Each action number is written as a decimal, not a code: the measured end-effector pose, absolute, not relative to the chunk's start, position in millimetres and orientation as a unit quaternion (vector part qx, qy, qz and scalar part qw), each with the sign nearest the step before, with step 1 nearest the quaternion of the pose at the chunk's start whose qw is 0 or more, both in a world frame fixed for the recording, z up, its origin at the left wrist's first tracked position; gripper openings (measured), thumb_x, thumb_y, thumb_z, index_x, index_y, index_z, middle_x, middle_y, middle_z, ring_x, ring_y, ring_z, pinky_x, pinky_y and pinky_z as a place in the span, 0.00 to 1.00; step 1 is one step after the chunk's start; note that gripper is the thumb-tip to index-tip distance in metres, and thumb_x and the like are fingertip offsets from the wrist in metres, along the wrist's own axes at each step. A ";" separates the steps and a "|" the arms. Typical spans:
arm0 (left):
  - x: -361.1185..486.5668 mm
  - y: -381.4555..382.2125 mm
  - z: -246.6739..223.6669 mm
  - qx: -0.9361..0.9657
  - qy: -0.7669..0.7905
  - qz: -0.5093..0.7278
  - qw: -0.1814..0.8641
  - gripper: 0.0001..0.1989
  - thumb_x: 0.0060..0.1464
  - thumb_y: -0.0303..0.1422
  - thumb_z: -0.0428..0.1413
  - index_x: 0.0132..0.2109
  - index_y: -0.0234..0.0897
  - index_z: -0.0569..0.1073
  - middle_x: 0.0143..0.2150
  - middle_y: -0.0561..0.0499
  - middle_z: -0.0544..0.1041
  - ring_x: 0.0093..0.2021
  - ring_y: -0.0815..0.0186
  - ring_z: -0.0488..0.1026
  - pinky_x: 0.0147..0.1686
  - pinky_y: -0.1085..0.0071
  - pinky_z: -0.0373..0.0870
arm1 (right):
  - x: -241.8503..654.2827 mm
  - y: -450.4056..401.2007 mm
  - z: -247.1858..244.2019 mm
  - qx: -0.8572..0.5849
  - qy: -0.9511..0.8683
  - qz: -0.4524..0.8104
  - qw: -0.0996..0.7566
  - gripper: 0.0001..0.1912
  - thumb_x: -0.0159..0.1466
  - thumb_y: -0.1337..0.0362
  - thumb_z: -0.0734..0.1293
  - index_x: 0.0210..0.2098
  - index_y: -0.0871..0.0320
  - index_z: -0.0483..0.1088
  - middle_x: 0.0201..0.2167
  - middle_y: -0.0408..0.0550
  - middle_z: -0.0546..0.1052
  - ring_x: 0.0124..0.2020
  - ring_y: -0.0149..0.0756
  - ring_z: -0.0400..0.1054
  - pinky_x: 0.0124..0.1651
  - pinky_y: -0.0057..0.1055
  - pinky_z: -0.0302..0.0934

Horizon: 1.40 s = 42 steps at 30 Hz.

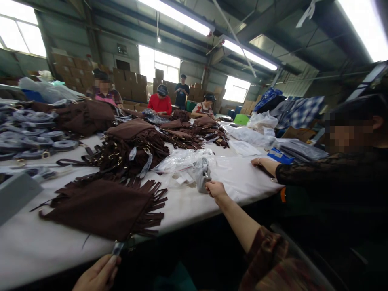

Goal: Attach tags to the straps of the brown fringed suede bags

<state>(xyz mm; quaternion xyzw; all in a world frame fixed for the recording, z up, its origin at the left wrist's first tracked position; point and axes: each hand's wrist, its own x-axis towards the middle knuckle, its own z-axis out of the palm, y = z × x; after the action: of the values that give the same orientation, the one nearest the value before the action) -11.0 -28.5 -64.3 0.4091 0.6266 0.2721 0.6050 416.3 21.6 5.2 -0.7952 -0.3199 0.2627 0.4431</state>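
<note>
A dark brown fringed bag [100,206] lies flat at the near edge of the white-covered table [194,210]. At its lower corner, my left hand [98,273] pinches a small plastic-wrapped strap end [117,247]. My right hand [216,189] is stretched forward over the table, its fingers closed on a grey item [202,178] whose exact form is unclear. Clear plastic bags [178,159] and small white packets [184,178] lie beside that item.
Piles of brown fringed bags [133,141] fill the middle, with coiled grey straps [36,133] at the left. A grey box [18,194] sits at the left edge. A person's arm [268,165] rests near a blue packet [280,155] at right. Several people are beyond.
</note>
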 end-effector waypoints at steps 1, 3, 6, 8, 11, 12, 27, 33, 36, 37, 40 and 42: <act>-9.9 -31.3 -59.8 0.416 0.614 0.270 0.613 0.31 0.30 0.61 0.59 0.32 0.39 0.68 0.18 0.59 0.61 0.16 0.73 0.54 0.16 0.76 0.47 | 420.2 20.3 7.6 -0.802 -0.336 0.257 0.422 0.07 0.53 0.67 0.63 0.21 0.62 0.69 0.15 0.42 0.68 0.15 0.26 0.58 0.19 0.23 0.49; -7.4 -36.9 -51.2 0.452 0.590 0.278 0.608 0.28 0.36 0.59 0.57 0.32 0.38 0.68 0.19 0.59 0.61 0.17 0.73 0.54 0.16 0.76 0.47 | 424.4 14.2 10.5 -0.807 -0.380 0.251 0.376 0.08 0.50 0.69 0.64 0.15 0.62 0.68 0.13 0.43 0.66 0.19 0.29 0.61 0.23 0.25 0.50; -5.3 -41.6 -44.5 0.502 0.584 0.302 0.562 0.22 0.46 0.55 0.53 0.29 0.38 0.67 0.19 0.59 0.60 0.17 0.73 0.55 0.17 0.75 0.49 | 409.0 0.7 7.0 -0.788 -0.449 0.268 0.325 0.11 0.51 0.68 0.65 0.13 0.61 0.68 0.14 0.44 0.68 0.21 0.30 0.62 0.26 0.26 0.51; -5.3 -42.6 -43.9 0.532 0.591 0.305 0.524 0.19 0.51 0.50 0.50 0.28 0.38 0.67 0.18 0.59 0.61 0.18 0.72 0.55 0.18 0.74 0.51 | 376.8 -10.3 2.5 -0.727 -0.534 0.321 0.289 0.11 0.55 0.63 0.64 0.19 0.60 0.72 0.16 0.43 0.71 0.19 0.28 0.60 0.25 0.25 0.52; -5.9 -44.6 -42.9 0.580 0.603 0.302 0.457 0.16 0.55 0.44 0.47 0.27 0.38 0.67 0.19 0.57 0.63 0.20 0.70 0.59 0.22 0.73 0.54 | 301.4 -26.9 -0.4 -0.582 -0.656 0.413 0.245 0.14 0.59 0.59 0.64 0.22 0.60 0.72 0.18 0.42 0.71 0.21 0.27 0.60 0.26 0.23 0.52; -6.2 -45.8 -41.8 0.597 0.607 0.298 0.431 0.15 0.56 0.42 0.47 0.27 0.39 0.67 0.20 0.56 0.65 0.21 0.69 0.61 0.23 0.73 0.55 | 273.5 -30.8 -0.7 -0.549 -0.672 0.431 0.247 0.15 0.60 0.58 0.63 0.21 0.60 0.71 0.17 0.41 0.70 0.20 0.26 0.59 0.26 0.23 0.52; -15.0 -54.3 -49.5 0.762 0.583 0.232 0.161 0.16 0.63 0.30 0.41 0.34 0.35 0.72 0.33 0.43 0.76 0.36 0.60 0.73 0.39 0.66 0.68 | 132.8 -11.0 -39.1 -0.598 -0.606 0.489 0.192 0.15 0.56 0.58 0.67 0.18 0.62 0.70 0.14 0.40 0.65 0.16 0.24 0.55 0.19 0.24 0.45; -15.3 -60.6 -57.2 0.780 0.601 0.168 0.047 0.14 0.62 0.28 0.42 0.36 0.34 0.72 0.31 0.45 0.74 0.29 0.61 0.73 0.29 0.68 0.67 | 131.2 -11.1 -37.2 -0.610 -0.573 0.516 0.186 0.15 0.55 0.58 0.68 0.18 0.61 0.69 0.12 0.38 0.61 0.16 0.24 0.53 0.19 0.24 0.43; -16.3 -64.2 -60.0 0.786 0.595 0.169 -0.028 0.15 0.62 0.26 0.43 0.49 0.31 0.71 0.31 0.44 0.75 0.30 0.60 0.73 0.27 0.68 0.67 | 129.3 -9.6 -32.5 -0.613 -0.572 0.515 0.182 0.15 0.55 0.58 0.68 0.17 0.62 0.68 0.12 0.38 0.60 0.15 0.24 0.52 0.19 0.24 0.43; -16.9 -65.0 -60.7 0.790 0.587 0.171 -0.048 0.17 0.61 0.25 0.44 0.53 0.31 0.70 0.32 0.45 0.75 0.30 0.60 0.73 0.27 0.68 0.67 | 129.0 -9.7 -31.1 -0.614 -0.572 0.513 0.182 0.15 0.55 0.59 0.68 0.17 0.62 0.69 0.11 0.38 0.60 0.15 0.24 0.52 0.19 0.24 0.43; -18.7 -65.3 -60.5 0.801 0.569 0.169 -0.072 0.20 0.60 0.24 0.44 0.58 0.34 0.68 0.32 0.46 0.75 0.29 0.60 0.72 0.26 0.68 0.66 | 130.5 -12.3 -29.5 -0.610 -0.568 0.518 0.190 0.13 0.54 0.61 0.67 0.17 0.62 0.70 0.11 0.38 0.61 0.15 0.24 0.52 0.19 0.24 0.43; -19.0 -63.8 -57.8 0.793 0.579 0.183 -0.044 0.18 0.60 0.25 0.44 0.53 0.33 0.72 0.32 0.45 0.75 0.30 0.60 0.72 0.28 0.68 0.67 | 132.8 -16.0 -31.5 -0.593 -0.569 0.533 0.202 0.11 0.54 0.63 0.67 0.19 0.62 0.71 0.12 0.39 0.64 0.15 0.24 0.53 0.19 0.24 0.44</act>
<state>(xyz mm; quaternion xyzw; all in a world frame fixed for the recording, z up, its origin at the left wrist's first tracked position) -19.0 -63.8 -57.8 0.7934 0.5788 0.1833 -0.0435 132.8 -16.0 -31.5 -0.5932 -0.5689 0.5326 0.2021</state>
